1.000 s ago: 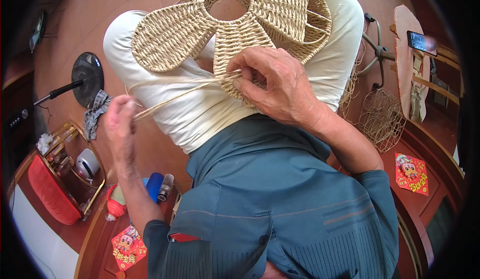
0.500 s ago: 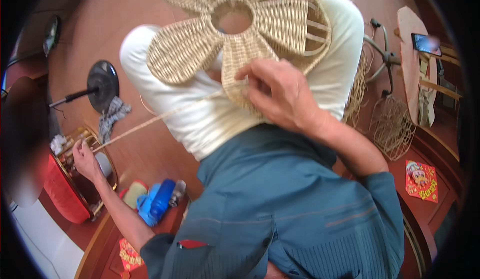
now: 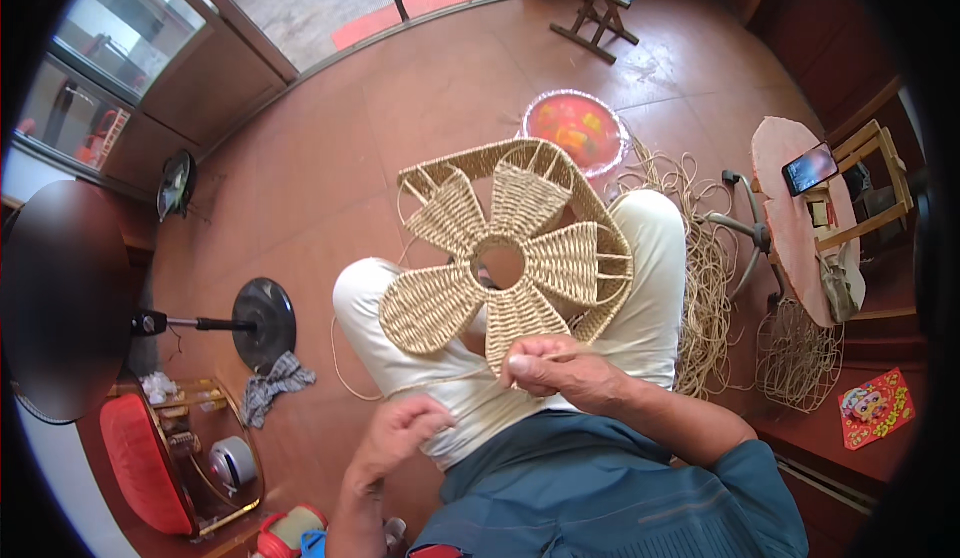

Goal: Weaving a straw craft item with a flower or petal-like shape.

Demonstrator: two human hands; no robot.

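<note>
A flower-shaped piece woven from tan straw cord (image 3: 430,303) lies over my knees, with a round hole in its middle and a woven band curving around its far and right side. My right hand (image 3: 565,373) is closed in a pinch at the tip of the nearest petal, and a short bit of cord shows at its fingers. My left hand (image 3: 400,433) hangs over my left thigh with fingers curled together; what they hold, if anything, is hidden. Close above it, a slack straw cord (image 3: 440,383) runs across my trousers toward the petal and loops off to the left.
A heap of loose cord (image 3: 705,308) lies by my right leg. Ahead stands a round red tray (image 3: 575,133); farther off is a folding stool (image 3: 603,3). A fan base (image 3: 264,320) and grey cloth (image 3: 275,388) are at left, a pink-topped table (image 3: 790,218) with a phone (image 3: 810,168) at right.
My left hand has come in from the far left toward my lap, and the taut cord has gone slack. My right hand now pinches at the petal's tip. The view has tilted up.
</note>
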